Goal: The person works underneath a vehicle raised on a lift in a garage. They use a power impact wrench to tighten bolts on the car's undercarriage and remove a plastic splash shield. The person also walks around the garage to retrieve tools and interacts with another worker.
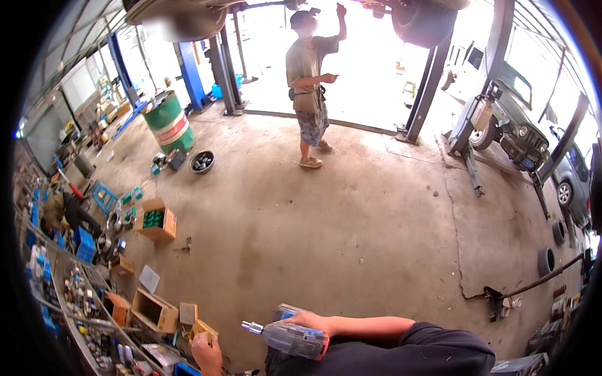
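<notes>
In my right hand (308,321) is a grey and blue cordless impact wrench (295,340), held across the front of my body. A shiny socket (252,327) on its nose points left. My left hand (207,354) is low in the view, its fingers curled against a small yellow-brown box (202,330). Part of the grip is hidden by the hand. Just beyond that box stand an open cardboard box (154,311) and another small carton (188,313).
Shelving with tools and bottles (81,301) runs along my left. A carton of green bottles (164,230), a black basin (202,162) and a green drum (169,122) stand on the floor. Ahead, a person (308,81) is under a raised vehicle (188,22). A jack (498,302) lies right.
</notes>
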